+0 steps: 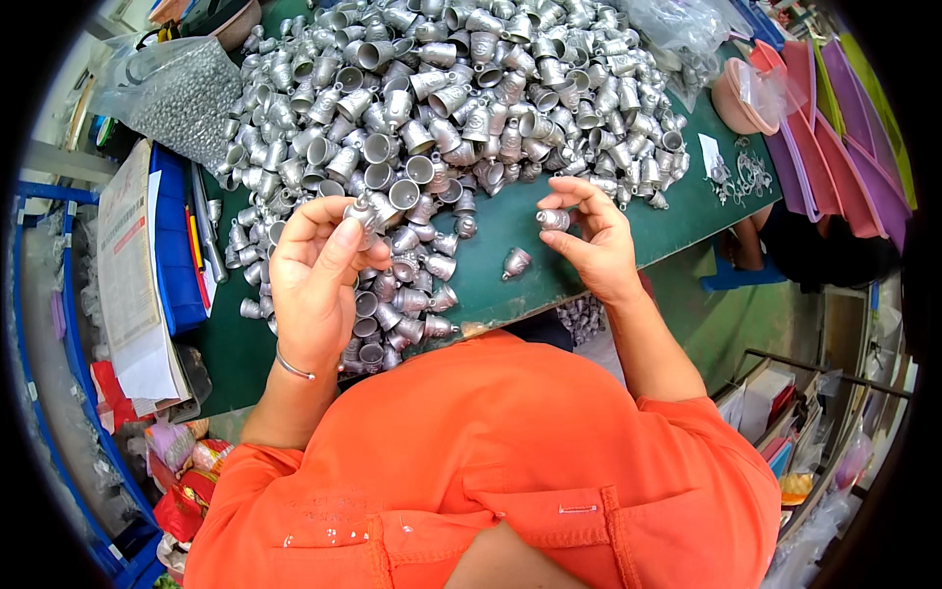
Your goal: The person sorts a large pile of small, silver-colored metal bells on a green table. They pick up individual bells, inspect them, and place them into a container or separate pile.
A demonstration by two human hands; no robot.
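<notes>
A big heap of small silver metal bells (461, 98) covers much of the green table (471, 285). My left hand (312, 270) is closed on one bell (365, 214), pinched between thumb and fingers above the left part of the heap. Farther right, my right hand (601, 250) holds another bell (553, 220) between thumb and fingers, its crown pointing left. One loose bell (516, 262) lies on the tabletop between my hands, apart from the heap. More bells spread below my left hand toward the near edge.
A clear bag of tiny silver pieces (182, 103) sits at the far left, above a blue tray (182, 285) with papers and pens. At the right are a pink basket (738, 96), small metal rings (748, 175) and upright coloured plastic sheets (834, 128). Someone's arm (749, 240) shows beyond.
</notes>
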